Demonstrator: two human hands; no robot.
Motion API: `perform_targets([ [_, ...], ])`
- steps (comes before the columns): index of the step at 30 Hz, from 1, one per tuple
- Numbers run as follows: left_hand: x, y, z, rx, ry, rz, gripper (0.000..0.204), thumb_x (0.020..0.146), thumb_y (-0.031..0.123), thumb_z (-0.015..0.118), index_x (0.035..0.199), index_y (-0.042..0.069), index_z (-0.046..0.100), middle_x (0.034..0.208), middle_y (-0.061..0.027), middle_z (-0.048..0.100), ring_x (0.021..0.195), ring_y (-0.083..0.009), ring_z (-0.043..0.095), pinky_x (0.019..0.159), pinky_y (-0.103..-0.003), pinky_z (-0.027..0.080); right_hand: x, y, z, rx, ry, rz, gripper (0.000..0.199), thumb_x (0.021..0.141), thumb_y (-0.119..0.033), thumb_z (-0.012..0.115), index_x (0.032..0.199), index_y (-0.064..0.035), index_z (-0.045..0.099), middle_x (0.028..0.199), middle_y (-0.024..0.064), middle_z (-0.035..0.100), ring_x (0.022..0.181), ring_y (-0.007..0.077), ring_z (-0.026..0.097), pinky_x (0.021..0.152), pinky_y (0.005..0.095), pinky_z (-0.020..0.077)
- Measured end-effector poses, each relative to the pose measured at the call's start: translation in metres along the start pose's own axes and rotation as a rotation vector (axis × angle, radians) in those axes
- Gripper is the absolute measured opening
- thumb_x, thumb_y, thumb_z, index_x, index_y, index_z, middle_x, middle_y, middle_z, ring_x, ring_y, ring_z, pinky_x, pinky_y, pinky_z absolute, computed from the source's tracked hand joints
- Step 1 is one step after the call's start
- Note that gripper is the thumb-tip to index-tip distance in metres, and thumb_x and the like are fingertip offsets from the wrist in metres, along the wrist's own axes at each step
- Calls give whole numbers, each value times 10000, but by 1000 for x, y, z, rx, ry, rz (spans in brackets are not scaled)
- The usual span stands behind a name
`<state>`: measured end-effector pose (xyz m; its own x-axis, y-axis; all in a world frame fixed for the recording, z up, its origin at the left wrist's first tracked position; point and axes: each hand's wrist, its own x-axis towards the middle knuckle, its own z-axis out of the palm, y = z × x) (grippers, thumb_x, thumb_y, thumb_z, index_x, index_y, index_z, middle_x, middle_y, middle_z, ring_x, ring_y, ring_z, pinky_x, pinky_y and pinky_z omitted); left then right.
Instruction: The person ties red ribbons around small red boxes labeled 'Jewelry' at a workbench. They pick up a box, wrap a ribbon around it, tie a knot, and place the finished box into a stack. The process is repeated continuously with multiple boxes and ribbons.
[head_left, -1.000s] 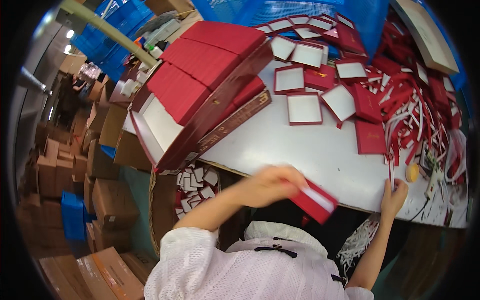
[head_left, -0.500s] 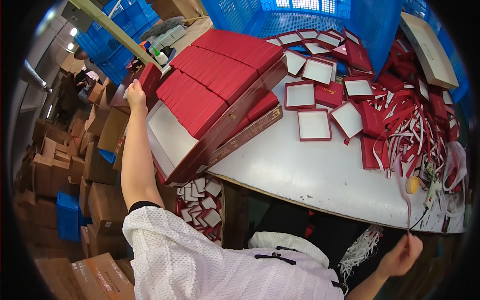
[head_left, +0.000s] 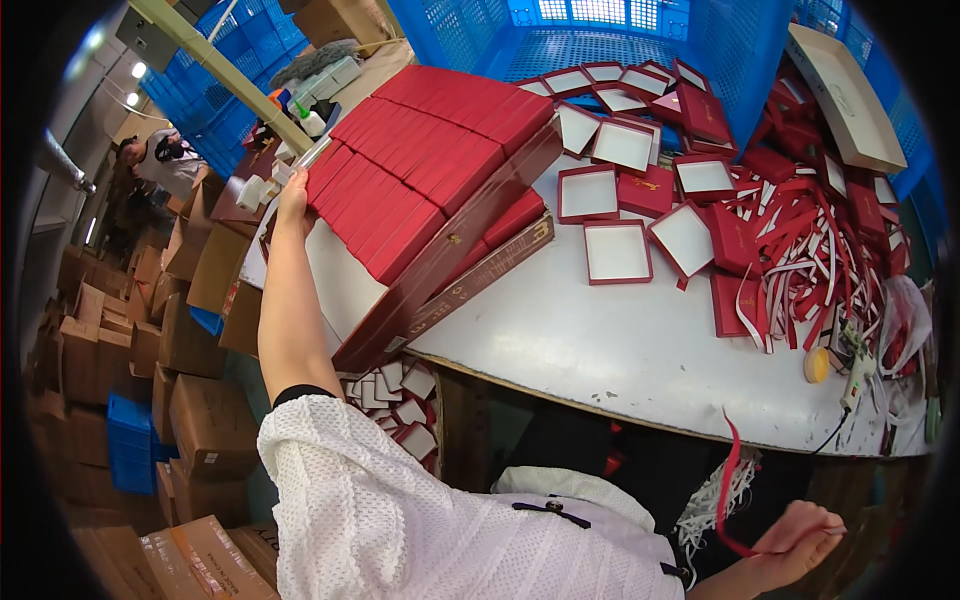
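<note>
My left arm (head_left: 300,310) stretches far forward, nearly straight, the left hand (head_left: 292,208) at its end with fingers partly hidden; low down, my right hand (head_left: 797,541) curls, fingers folded in toward the palm.

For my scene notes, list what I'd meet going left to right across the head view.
Blue bin, left hand, packed red boxes, two front open white-lined boxes, red ribbon, right hand, clear plastic bag.

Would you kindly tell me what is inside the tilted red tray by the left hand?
The tray holds tightly packed rows of small red boxes; its white floor shows beside the left forearm. The boxes cover the rest, and their contents cannot be seen.
</note>
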<state>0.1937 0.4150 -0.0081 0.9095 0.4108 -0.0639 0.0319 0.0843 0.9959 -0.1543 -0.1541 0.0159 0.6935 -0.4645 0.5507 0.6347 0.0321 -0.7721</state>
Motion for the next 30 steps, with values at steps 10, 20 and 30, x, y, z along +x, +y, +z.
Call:
perform_targets([
  [10,-165,38,180,273,-489,654,127,790,129,519,854,20,532,788,-30,527,720,-94,487,664,-219,395,14,55,73,13,-293,854,361,799,-35,392,1149,7,317,561,30,448,462,66,392,422,187,323],
  [20,-345,-40,254,40,-1280,39,104,789,29,438,791,-13,533,681,-23,521,614,-62,487,513,-191,400,6,66,59,-121,-328,644,202,798,-23,470,986,-3,399,613,55,509,509,92,457,477,188,346],
  [30,-366,-67,272,277,-1125,542,51,679,-40,502,638,-16,519,534,-51,477,438,-113,427,413,-223,351,10,75,30,-1028,-499,-370,204,531,-40,573,729,-31,526,710,37,521,575,155,486,470,249,355],
])
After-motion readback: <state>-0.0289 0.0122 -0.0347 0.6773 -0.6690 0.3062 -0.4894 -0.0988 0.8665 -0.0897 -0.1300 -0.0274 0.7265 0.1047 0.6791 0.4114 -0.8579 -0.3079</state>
